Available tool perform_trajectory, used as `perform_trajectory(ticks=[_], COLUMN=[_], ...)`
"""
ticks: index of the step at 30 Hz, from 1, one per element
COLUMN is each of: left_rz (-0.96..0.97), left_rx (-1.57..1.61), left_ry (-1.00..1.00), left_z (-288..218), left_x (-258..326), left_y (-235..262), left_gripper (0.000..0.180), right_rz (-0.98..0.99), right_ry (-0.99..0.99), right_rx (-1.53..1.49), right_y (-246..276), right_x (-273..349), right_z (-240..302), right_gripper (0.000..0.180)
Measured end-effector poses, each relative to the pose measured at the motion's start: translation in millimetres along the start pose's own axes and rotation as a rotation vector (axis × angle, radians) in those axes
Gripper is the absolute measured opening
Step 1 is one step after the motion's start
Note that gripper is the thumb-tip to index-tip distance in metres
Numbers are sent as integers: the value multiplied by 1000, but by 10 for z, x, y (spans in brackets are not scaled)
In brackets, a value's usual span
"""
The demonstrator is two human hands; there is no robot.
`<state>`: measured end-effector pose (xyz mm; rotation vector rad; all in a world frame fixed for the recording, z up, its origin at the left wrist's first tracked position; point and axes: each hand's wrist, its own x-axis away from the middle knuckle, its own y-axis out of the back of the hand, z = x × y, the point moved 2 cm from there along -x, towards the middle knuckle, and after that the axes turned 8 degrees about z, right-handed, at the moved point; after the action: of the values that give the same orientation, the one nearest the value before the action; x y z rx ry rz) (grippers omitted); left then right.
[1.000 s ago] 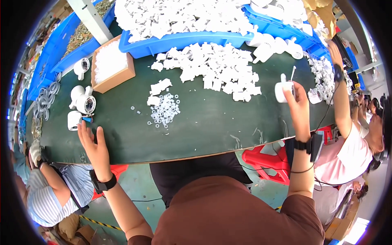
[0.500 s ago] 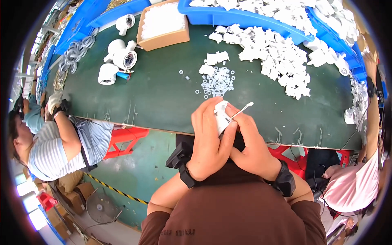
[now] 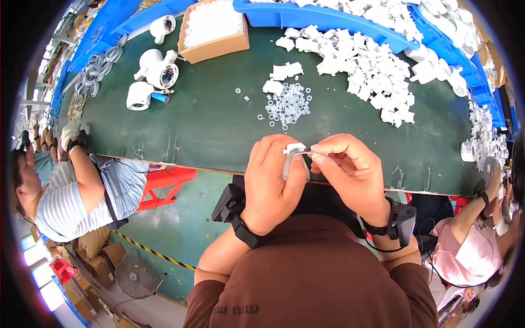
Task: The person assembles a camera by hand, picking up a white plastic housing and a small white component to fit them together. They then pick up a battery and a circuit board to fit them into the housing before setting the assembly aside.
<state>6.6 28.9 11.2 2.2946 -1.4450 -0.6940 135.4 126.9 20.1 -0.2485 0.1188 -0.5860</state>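
Note:
My left hand [image 3: 272,183] is closed around a small white plastic part [image 3: 293,148] whose top edge shows above my fingers. My right hand [image 3: 350,172] pinches a thin metal tool, tweezers by the look [image 3: 292,163], with its tip against that part. Both hands are together at the near edge of the dark green table [image 3: 208,126], close to my chest. Just beyond them lies a scatter of small clear plastic rings [image 3: 287,105] and a few white pieces [image 3: 284,71].
A large heap of white plastic parts [image 3: 372,71] covers the right of the table, with blue bins [image 3: 328,19] behind. A cardboard box of white bits [image 3: 214,30] and white round housings [image 3: 158,71] are at the left. People sit at both sides.
A second ago my hands were spread wide on the table; they came together in front of me. Now the right hand works the metal tool at the part held by the left.

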Motion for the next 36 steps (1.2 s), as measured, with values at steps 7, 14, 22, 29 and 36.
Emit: perform_trajectory(ticks=[7,14,22,29,36], left_rz=[11,47,17,6,34], left_rx=[180,177,307,413,397], left_ry=[15,5,-60,-69,-147], left_z=[20,18,182,252,276], left_x=[3,-8,-20,13,-11], left_y=[-64,-57,-6,-2,1], left_gripper=[12,11,9,11,16], right_rz=[-46,44,126,288,430], right_ry=[83,11,185,293,-64], right_rx=[311,263,871,1297,1142], right_y=[35,95,441,106,223], right_x=[8,24,-918,-1463,-1951], right_z=[-151,-58,128,-81,-59], right_gripper=[13,10,16,23,30])
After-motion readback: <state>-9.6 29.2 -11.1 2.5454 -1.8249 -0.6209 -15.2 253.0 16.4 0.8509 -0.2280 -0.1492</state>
